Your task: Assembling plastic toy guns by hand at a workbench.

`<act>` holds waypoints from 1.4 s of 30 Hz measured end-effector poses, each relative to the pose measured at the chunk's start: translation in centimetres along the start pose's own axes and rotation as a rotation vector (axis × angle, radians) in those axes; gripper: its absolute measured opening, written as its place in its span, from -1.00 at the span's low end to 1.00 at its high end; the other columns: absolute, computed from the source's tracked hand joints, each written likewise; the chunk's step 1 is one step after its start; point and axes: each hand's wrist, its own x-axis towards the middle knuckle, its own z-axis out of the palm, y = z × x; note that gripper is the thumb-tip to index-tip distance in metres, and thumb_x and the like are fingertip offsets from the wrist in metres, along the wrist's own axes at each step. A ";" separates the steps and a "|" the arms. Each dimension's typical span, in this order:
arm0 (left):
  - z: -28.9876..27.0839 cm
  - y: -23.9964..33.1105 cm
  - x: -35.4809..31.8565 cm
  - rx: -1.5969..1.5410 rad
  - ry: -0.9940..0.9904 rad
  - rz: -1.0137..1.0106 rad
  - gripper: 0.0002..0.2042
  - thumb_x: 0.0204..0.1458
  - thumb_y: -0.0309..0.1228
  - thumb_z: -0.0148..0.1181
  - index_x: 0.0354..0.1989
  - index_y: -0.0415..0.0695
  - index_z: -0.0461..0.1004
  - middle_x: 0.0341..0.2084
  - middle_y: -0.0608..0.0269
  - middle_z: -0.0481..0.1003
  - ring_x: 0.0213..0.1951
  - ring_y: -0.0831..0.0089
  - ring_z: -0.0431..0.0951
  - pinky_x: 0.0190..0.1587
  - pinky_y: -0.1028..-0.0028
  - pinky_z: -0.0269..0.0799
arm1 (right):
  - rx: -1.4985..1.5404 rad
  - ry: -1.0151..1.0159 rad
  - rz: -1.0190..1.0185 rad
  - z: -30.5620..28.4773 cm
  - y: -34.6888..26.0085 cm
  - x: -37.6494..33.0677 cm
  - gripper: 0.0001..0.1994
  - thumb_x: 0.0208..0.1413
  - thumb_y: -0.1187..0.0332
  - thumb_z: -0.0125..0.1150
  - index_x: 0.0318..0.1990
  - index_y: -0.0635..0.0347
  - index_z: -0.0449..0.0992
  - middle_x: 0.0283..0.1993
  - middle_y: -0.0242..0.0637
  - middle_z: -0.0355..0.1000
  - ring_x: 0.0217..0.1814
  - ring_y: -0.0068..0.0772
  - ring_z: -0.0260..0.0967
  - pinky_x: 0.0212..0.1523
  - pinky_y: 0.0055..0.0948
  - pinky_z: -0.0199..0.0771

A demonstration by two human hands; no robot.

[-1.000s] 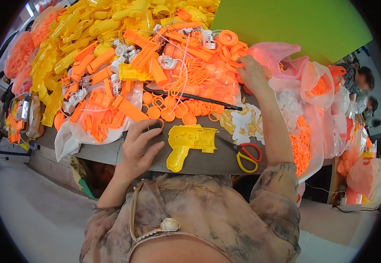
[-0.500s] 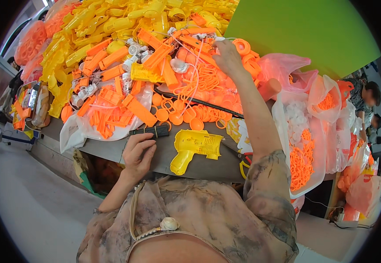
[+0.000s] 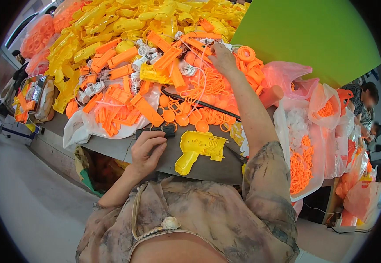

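- Partly hidden from my feed is the right hand (image 3: 222, 60), over the heaped parts; its fingers are bent, their tips lost among orange and white pieces, so I cannot tell whether it grips anything.
- I see the left hand (image 3: 148, 151) loosely curled, about half open, by a black cylinder (image 3: 156, 131); its fingertips overlap that dark shape, and I cannot tell touch or hold.
- Between my view's two forearms, the yellow half-shell (image 3: 201, 146) lies hollow side up on the grey table (image 3: 212, 171); it is pistol-shaped, thin glossy plastic with ribs inside and a stubby handle toward the wearer.
- A slim dark tool (image 3: 234, 153) runs behind the right arm, mostly covered; I can't make out its kind.
- Round orange caps (image 3: 202, 126) sit below a smooth black rod (image 3: 203, 102), whose far end the forearm hides; crinkled, see-through film (image 3: 76, 131) spreads under the blocky orange pieces (image 3: 146, 109).
- The yellow heap (image 3: 133, 17) is cut off at my top edge; a flat, matt green board (image 3: 309, 39) stands beside it.
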 end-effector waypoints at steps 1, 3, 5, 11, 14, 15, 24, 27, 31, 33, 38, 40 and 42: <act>0.0 0.2 0.0 -0.014 -0.015 0.011 -0.87 -0.14 -0.64 0.20 -0.37 -0.27 0.46 -0.29 0.07 0.48 -0.27 0.27 0.50 -0.22 0.46 0.39 | -0.006 0.019 0.009 0.0 0.0 0.2 -0.71 -0.03 0.25 0.14 -0.20 0.23 0.36 -0.15 -0.13 0.34 -0.08 -0.02 0.33 -0.13 -0.16 0.35; -0.2 0.2 -0.2 -0.023 -0.023 0.007 -0.87 -0.15 -0.64 0.20 -0.37 -0.27 0.46 -0.30 0.07 0.49 -0.27 0.26 0.50 -0.22 0.46 0.39 | 0.044 0.016 0.052 -0.4 -0.3 0.7 -0.73 -0.01 0.24 0.13 -0.24 0.25 0.38 -0.22 -0.15 0.38 -0.18 -0.08 0.37 -0.19 -0.20 0.40; -0.8 0.0 -0.6 -0.032 -0.024 -0.063 -0.88 -0.14 -0.64 0.19 -0.37 -0.28 0.46 -0.31 0.07 0.49 -0.27 0.30 0.50 -0.22 0.47 0.38 | 0.098 0.011 0.088 -2.2 -1.7 1.7 -0.73 0.00 0.23 0.12 -0.28 0.27 0.39 -0.29 -0.17 0.42 -0.27 -0.13 0.42 -0.25 -0.23 0.44; -1.6 -0.6 2.2 -0.299 0.052 -0.208 -0.86 -0.08 -0.62 0.14 -0.30 -0.30 0.46 -0.35 0.16 0.49 -0.30 0.46 0.49 -0.22 0.53 0.39 | 1.287 0.144 0.338 -10.2 -3.4 4.3 -0.78 0.09 0.24 0.04 -0.34 0.25 0.42 -0.46 -0.29 0.42 -0.52 -0.52 0.38 -0.48 -0.55 0.49; -1.1 1.3 5.6 -0.474 0.002 -0.369 -0.86 -0.02 -0.56 0.12 -0.27 -0.29 0.46 -0.36 0.23 0.48 -0.33 0.56 0.46 -0.27 0.58 0.38 | 1.362 0.090 0.277 -11.8 -4.3 4.0 -0.78 0.10 0.26 0.04 -0.34 0.27 0.42 -0.46 -0.31 0.43 -0.50 -0.53 0.39 -0.47 -0.54 0.49; -0.7 1.5 6.7 -0.582 -0.029 -0.417 -0.85 -0.01 -0.53 0.13 -0.26 -0.29 0.47 -0.36 0.24 0.48 -0.34 0.58 0.46 -0.30 0.59 0.38 | 1.327 0.077 0.250 -12.2 -4.6 3.6 -0.78 0.11 0.25 0.04 -0.34 0.26 0.43 -0.46 -0.32 0.43 -0.51 -0.54 0.38 -0.46 -0.55 0.49; 4.1 -1.1 14.3 -1.003 -0.066 -0.766 -0.67 -0.01 -0.45 0.17 -0.05 -0.24 0.32 -0.30 0.22 0.44 -0.28 0.45 0.47 -0.31 0.41 0.48 | 1.327 -0.123 0.221 -12.9 -8.0 -0.9 -0.76 0.14 0.22 0.01 -0.27 0.24 0.43 -0.42 -0.30 0.45 -0.47 -0.57 0.38 -0.45 -0.59 0.45; 6.1 -0.8 14.4 -1.291 0.037 -0.818 -0.52 -0.02 -0.50 0.16 0.08 -0.21 0.14 -0.17 0.16 0.38 -0.20 0.36 0.45 -0.18 0.26 0.48 | 1.387 -0.191 0.173 -13.5 -9.5 -2.4 -0.75 0.15 0.23 -0.01 -0.25 0.25 0.43 -0.40 -0.27 0.45 -0.44 -0.55 0.39 -0.44 -0.58 0.44; 7.8 0.6 14.0 -1.652 0.060 -0.516 -0.45 -0.09 -0.58 0.16 0.10 -0.13 0.09 -0.07 0.10 0.32 -0.11 0.26 0.44 -0.06 0.14 0.43 | 1.535 -0.239 0.163 -13.4 -11.0 -4.3 -0.74 0.15 0.22 -0.01 -0.21 0.25 0.41 -0.34 -0.24 0.45 -0.41 -0.53 0.38 -0.43 -0.55 0.43; 7.1 0.1 13.8 -1.707 0.094 -0.452 -0.46 -0.11 -0.61 0.16 0.09 -0.13 0.12 -0.09 0.09 0.35 -0.14 0.27 0.47 -0.12 0.24 0.47 | 1.588 -0.247 0.164 -13.5 -11.4 -5.4 -0.74 0.15 0.22 -0.01 -0.21 0.25 0.41 -0.31 -0.24 0.45 -0.39 -0.53 0.38 -0.42 -0.54 0.43; 3.6 -2.1 14.0 -1.376 0.059 -0.533 -0.62 -0.11 -0.57 0.20 -0.08 -0.20 0.28 -0.31 0.20 0.44 -0.38 0.50 0.49 -0.40 0.57 0.45 | 1.682 -0.078 0.392 -11.9 -8.7 -7.1 -0.80 0.14 0.25 0.03 -0.21 0.18 0.38 -0.28 -0.31 0.39 -0.38 -0.54 0.32 -0.53 -0.59 0.26; 3.4 -1.1 14.7 -1.225 0.131 -0.577 -0.75 -0.12 -0.54 0.22 -0.23 -0.23 0.37 -0.44 0.30 0.46 -0.48 0.63 0.42 -0.51 0.63 0.32 | 1.836 -0.068 0.447 -9.5 -6.9 -7.6 -0.79 0.14 0.24 0.03 -0.21 0.18 0.37 -0.27 -0.31 0.38 -0.39 -0.53 0.29 -0.55 -0.60 0.22; 3.6 -0.7 15.2 -1.141 0.173 -0.545 -0.72 -0.14 -0.51 0.25 -0.23 -0.24 0.36 -0.46 0.31 0.45 -0.49 0.64 0.40 -0.52 0.64 0.29 | 1.993 -0.072 0.500 -6.9 -5.9 -8.1 -0.79 0.15 0.24 0.03 -0.20 0.18 0.36 -0.26 -0.30 0.36 -0.40 -0.53 0.27 -0.57 -0.61 0.18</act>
